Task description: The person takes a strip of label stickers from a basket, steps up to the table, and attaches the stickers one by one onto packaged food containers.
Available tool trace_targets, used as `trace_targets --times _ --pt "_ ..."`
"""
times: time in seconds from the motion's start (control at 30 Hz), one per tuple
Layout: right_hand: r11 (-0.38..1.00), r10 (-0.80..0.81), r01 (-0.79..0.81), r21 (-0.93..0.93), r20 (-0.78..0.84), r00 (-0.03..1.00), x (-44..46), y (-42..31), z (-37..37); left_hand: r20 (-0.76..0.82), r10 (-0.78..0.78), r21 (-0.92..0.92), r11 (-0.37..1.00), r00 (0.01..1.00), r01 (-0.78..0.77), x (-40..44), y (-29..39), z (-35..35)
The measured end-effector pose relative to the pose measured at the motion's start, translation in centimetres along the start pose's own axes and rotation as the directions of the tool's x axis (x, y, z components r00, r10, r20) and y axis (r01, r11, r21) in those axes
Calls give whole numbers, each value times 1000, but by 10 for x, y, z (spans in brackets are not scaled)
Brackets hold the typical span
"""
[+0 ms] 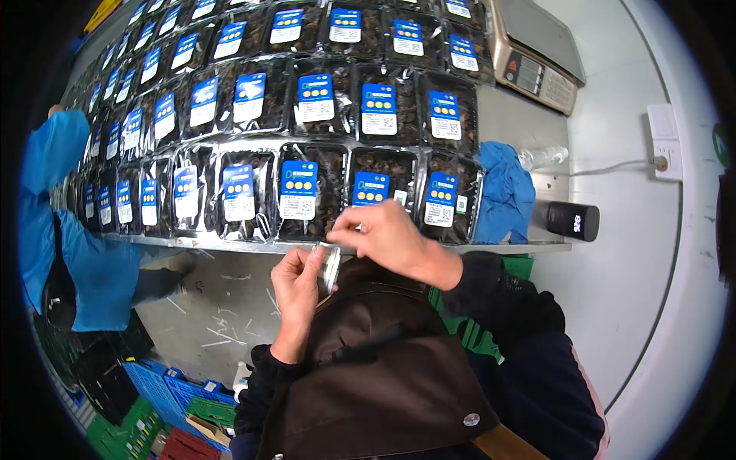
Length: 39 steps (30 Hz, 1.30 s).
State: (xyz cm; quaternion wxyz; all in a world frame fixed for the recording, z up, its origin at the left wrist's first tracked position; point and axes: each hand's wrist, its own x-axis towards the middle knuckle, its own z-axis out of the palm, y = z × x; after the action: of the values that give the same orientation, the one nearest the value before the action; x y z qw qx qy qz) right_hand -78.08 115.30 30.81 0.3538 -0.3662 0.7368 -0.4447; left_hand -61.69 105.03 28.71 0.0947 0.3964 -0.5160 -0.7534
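Note:
My left hand (pixel 297 285) is closed on a strip of small labels (pixel 330 268), whitish with a bit of green, in front of the table edge. Just above and to the right is my right hand (pixel 387 239), its thumb and fingertips pinched together; whether anything is between them is too small to tell. It partly covers a black plastic-wrapped tray (pixel 414 178) of dark brown pieces with a blue and white label. To its right, another wrapped tray (pixel 445 165) carries a small whitish sticker (pixel 461 204) beside its big label.
Rows of similar wrapped trays (pixel 314 115) cover the metal table. A scale (pixel 529 77), a blue crumpled cloth or glove (pixel 506 192), a clear bottle (pixel 543 159) and a black digital clock (pixel 571 221) are on the right. A person in blue sleeves (pixel 84 253) stands at left, near crates (pixel 180 391).

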Motion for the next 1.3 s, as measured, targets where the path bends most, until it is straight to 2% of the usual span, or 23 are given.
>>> trace_targets --times 0.07,0.13,0.2,0.23,0.27,0.33,0.43,0.5,0.6,0.67,0.7,0.73,0.77,0.8,0.87,0.93,1.03,1.07,1.13,1.17,1.2,1.23,1.3 --pt "991 14 -27 129 105 994 21 -3 -7 -26 -19 -45 999 999 18 -3 -5 -5" --pt "999 45 -45 -1 179 983 43 -12 -22 -62 -47 -139 990 997 38 -7 -7 -10" --pt "989 -7 39 -141 220 976 61 -6 -25 -120 9 -188 982 993 -32 -8 -6 -18" --pt "991 106 -128 44 337 936 58 -18 -17 -154 42 -212 974 987 -75 -7 -6 -19" --pt "973 129 -198 118 432 893 52 -24 -5 -188 75 -233 965 979 -119 -6 -5 -20" --pt "961 121 -220 166 463 878 35 -30 22 -210 101 -232 961 973 -150 -5 -5 -24" --pt "862 162 -262 433 256 953 21 -25 48 -229 125 -235 955 965 -179 -7 6 -20" --pt "855 191 -266 445 207 960 18 -27 48 -203 185 -151 964 962 -217 -9 11 -18" --pt "831 225 -268 488 146 963 20 -25 41 -71 71 -173 981 995 -82 -7 -3 -32" --pt "906 200 -188 380 7 980 39 -17 17 -66 38 -185 982 997 -50 -9 -3 -33" --pt "997 48 -47 -54 21 999 50 -17 -2 -60 1 -193 981 998 -13 -9 -3 -33" --pt "875 -84 119 -470 96 992 61 -18 -18 -58 2 -192 981 998 -13 -9 -3 -32" --pt "756 -69 215 -618 251 966 70 0 -21 -77 25 -191 981 997 -39 -8 -3 -32" --pt "756 -68 211 -619 246 967 75 8 -20 -95 46 -190 980 994 -64 -7 -3 -31" --pt "591 -187 415 -692 382 905 84 20 -8 -83 43 -186 981 996 -58 -7 -1 -30" --pt "525 -120 388 -757 385 915 89 32 5 -81 54 -203 977 995 -70 -8 0 -29" --pt "484 -28 136 -864 140 990 82 20 12 -98 85 -235 966 992 -106 -10 -7 -33" --pt "482 -28 137 -866 141 990 74 7 10 -99 85 -238 965 991 -106 -11 -6 -34" --pt "791 -160 149 -593 35 986 55 -18 9 -137 113 -292 945 984 -149 -11 -5 -37" --pt "954 -41 79 -289 137 990 46 -24 17 -146 114 -293 944 983 -153 -12 -5 -38" --pt "998 40 -52 37 267 963 37 -31 28 -135 139 -289 942 981 -173 -10 -5 -40" --pt "945 80 -179 275 335 939 30 -38 39 -123 167 -286 938 978 -196 -9 -4 -41" --pt "924 87 -186 334 290 953 28 -45 53 -142 164 -302 932 976 -201 -10 1 -44"
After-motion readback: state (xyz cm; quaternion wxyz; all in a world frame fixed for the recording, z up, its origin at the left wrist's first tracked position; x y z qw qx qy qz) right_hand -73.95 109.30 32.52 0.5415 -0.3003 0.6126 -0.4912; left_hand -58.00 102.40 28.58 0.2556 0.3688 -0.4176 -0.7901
